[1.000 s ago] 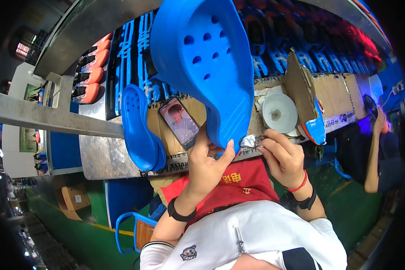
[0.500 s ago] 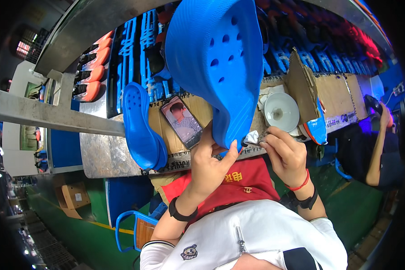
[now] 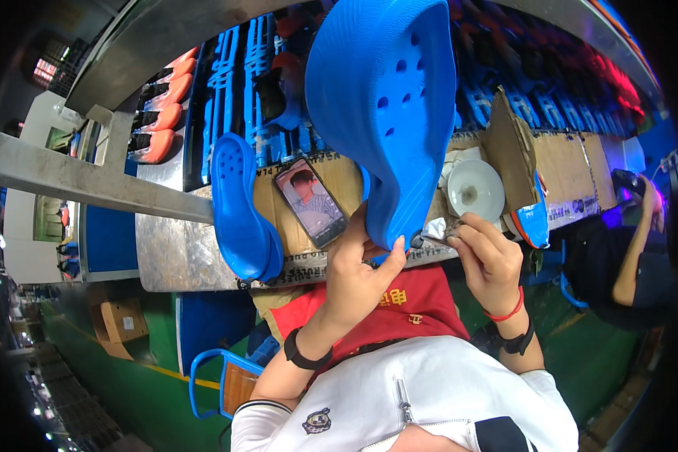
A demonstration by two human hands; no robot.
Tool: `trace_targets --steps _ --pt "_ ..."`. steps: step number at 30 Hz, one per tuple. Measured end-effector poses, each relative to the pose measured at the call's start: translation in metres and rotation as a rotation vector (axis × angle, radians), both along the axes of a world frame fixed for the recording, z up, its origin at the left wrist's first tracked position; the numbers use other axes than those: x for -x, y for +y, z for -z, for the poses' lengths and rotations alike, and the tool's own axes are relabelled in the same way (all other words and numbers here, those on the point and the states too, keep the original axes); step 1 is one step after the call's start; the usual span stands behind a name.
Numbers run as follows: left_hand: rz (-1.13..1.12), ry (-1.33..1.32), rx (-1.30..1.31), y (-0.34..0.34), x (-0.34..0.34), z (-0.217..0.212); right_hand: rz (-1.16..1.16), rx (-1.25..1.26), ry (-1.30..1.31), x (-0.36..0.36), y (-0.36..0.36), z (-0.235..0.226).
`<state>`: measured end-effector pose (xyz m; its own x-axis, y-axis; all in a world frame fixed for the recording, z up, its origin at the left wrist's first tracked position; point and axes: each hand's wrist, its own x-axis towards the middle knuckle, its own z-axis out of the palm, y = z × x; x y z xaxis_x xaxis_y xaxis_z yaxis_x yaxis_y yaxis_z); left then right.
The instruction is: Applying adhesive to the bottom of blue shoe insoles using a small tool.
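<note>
A large blue shoe sole [image 3: 354, 90], with several holes through it, stands upright in front of me. My left hand [image 3: 358, 267] is closed round its lower narrow end, thumb on the near side. My right hand [image 3: 486, 260] is just right of that end, thumb and fingers pinched on a small crumpled white scrap [image 3: 435, 229]. A small dark tip shows between the scrap and the sole; whether they touch I cannot tell. Behind the right hand sits a white bowl [image 3: 492, 202]. To the left, a pair of blue soles [image 3: 236, 215] lies nested on the table.
A phone [image 3: 309, 203] lies on the cardboard-covered table. Beside the bowl rises a cardboard flap [image 3: 511, 162]. A metal bar [image 3: 90, 181] crosses at left. Blue racks [image 3: 220, 98] and orange-soled shoes [image 3: 158, 117] stand beyond. Another person's arm [image 3: 636, 248] is at far right.
The held sole and both hands have shifted slightly right in the picture. My right fingers are a little farther right, still pinching by the sole's lower end.
</note>
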<state>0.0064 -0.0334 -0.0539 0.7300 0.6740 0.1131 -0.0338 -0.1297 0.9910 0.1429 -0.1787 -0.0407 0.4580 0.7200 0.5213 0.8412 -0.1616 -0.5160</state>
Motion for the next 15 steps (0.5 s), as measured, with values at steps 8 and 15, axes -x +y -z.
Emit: trace_targets --steps 8,15 --pt "0.000 -0.001 0.013 -0.0007 0.0004 0.0013 -0.002 -0.010 0.017 -0.0009 -0.0002 0.0002" --pt "0.028 -0.031 -0.045 0.0001 0.0003 0.0052 0.005 -0.004 0.036 -0.0002 -0.0014 -0.0006"
